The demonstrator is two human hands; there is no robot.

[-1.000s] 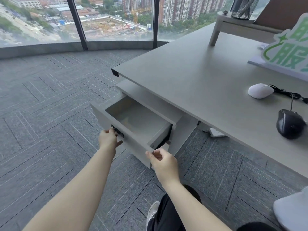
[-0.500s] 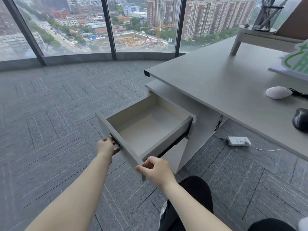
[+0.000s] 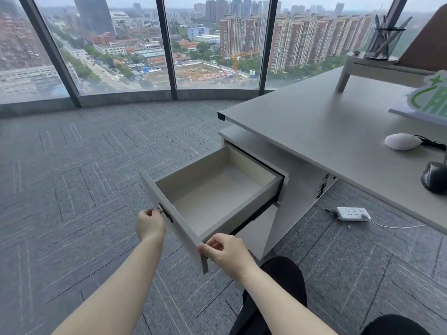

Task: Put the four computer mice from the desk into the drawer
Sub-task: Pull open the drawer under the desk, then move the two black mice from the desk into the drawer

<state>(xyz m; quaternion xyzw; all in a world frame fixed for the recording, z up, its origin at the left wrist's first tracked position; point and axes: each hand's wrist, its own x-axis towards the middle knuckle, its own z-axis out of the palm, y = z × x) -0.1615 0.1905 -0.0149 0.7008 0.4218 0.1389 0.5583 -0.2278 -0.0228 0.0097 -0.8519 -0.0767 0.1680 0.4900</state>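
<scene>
- The drawer (image 3: 217, 189) is a shallow rectangular box of matte pale-grey laminate, pulled far out of the pedestal under the desk's left corner; its smooth inside holds nothing.
- The left hand (image 3: 150, 224) is curled at the outer face of the drawer front, fingertips closed around a small metallic key or handle (image 3: 160, 209) near its top edge.
- The right hand (image 3: 226, 252) pinches the near corner of the drawer front, thumb on the top edge and fingers folded behind the panel.
- The desk (image 3: 326, 124) has a flat, matte grey top with a thin dark edge band.
- A white mouse (image 3: 399, 141), smooth and egg-shaped, lies near the desk's right side, with a black cable running off it to the right.
- A black mouse (image 3: 435, 181), rounded and glossy-dark, sits nearer the front edge, cut by the frame's right edge. Only these two mice show.
- A white rectangular power strip (image 3: 352, 213) lies on the grey, line-patterned carpet tiles (image 3: 72, 189) beneath the desk.
</scene>
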